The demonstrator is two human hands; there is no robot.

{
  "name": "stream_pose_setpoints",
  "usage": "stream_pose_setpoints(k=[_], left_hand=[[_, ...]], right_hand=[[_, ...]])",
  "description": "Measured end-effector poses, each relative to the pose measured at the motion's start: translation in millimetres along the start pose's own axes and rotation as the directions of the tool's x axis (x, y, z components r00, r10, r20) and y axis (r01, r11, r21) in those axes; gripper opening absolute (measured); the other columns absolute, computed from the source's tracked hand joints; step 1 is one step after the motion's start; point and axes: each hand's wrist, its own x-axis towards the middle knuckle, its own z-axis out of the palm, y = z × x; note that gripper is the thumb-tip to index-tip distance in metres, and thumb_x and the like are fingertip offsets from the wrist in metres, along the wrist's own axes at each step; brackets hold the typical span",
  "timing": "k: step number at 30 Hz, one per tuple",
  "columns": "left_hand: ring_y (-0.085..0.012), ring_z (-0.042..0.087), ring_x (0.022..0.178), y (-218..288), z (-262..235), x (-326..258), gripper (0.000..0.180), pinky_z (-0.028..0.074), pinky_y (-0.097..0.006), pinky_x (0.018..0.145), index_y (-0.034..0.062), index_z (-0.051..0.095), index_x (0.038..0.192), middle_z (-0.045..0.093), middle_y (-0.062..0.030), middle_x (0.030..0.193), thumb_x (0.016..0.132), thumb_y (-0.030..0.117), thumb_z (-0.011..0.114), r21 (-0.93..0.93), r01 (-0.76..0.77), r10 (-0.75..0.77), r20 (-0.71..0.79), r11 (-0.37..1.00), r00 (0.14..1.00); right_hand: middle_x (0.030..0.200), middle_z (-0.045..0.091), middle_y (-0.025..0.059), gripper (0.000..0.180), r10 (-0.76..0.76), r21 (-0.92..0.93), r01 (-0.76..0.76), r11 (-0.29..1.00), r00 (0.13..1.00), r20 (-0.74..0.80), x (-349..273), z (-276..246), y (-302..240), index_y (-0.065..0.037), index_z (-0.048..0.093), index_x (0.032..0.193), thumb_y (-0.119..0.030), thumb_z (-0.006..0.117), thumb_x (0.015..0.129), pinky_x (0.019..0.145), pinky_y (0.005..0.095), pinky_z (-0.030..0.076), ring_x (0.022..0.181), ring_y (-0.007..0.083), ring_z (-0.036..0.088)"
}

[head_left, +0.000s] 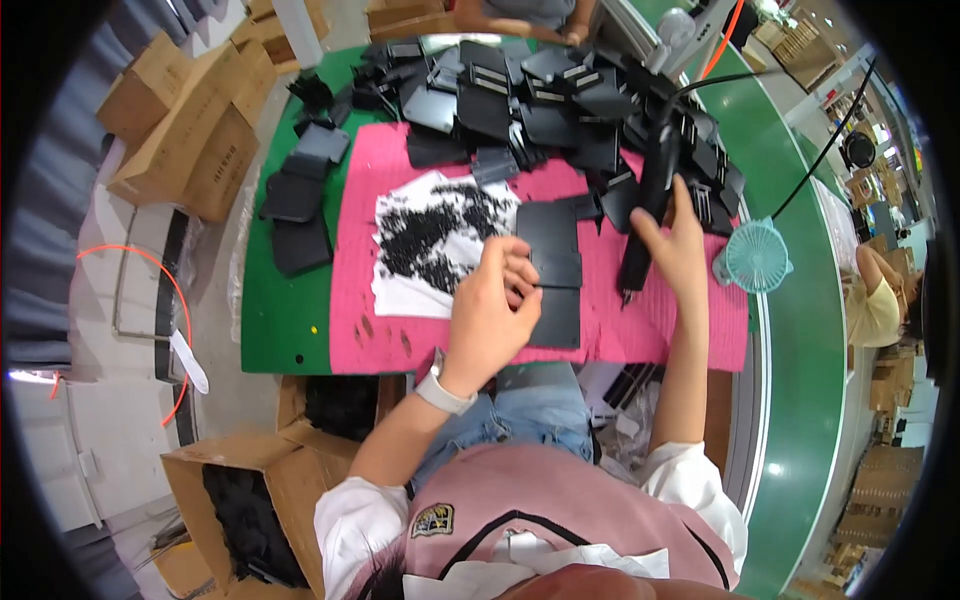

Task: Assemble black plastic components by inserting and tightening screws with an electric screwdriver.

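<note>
Two flat black plastic panels, a far one and a near one, lie end to end on the pink foam sheet. My left hand is over their left edge, fingers curled together; whatever is in them is hidden. Left of the panels, a white cloth carries a spread of small black screws. A black electric screwdriver hangs tilted, its tip pointing down at the foam. My right hand is at its right side, thumb and forefinger spread in a V, the thumb overlapping its body.
Many black plastic parts are heaped at the back of the green table, with more panels stacked at left. A small turquoise fan stands at right. Cardboard boxes of black parts sit lower left. Another person's hand shows opposite.
</note>
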Motion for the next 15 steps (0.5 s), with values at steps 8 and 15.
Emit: stream_pose_setpoints(k=[8,15], left_hand=[[-0.0119,0.049,0.065,8.4,-0.4,-20.7,0.029,0.041,-0.025,0.055,0.0013,0.054,0.103,0.060,-0.0058,0.081,0.078,0.000,0.068,0.167,-0.122,0.155,-0.204,0.978,0.967],[-0.0093,0.054,0.075,-2.0,-19.6,-30.2,0.020,0.044,-0.021,0.061,0.0007,0.052,0.104,0.058,-0.0063,0.091,0.085,0.000,0.061,-0.007,-0.120,0.111,-0.324,0.993,0.939]], right_hand=[[0.130,0.050,0.0097,0.044,-0.647,-0.305,0.814,0.494,0.579,0.496,-13.4,7.5,-65.0,-0.013,0.053,0.122,-0.011,0.059,0.078,0.096,0.0435,0.042,0.129,0.0299,0.042],[0.131,0.050,0.0110,0.051,-0.703,-0.108,0.876,0.470,0.445,0.555,0.7,17.5,-54.3,-0.006,0.055,0.111,-0.009,0.070,0.063,0.109,0.0510,0.027,0.135,0.0274,0.036]])
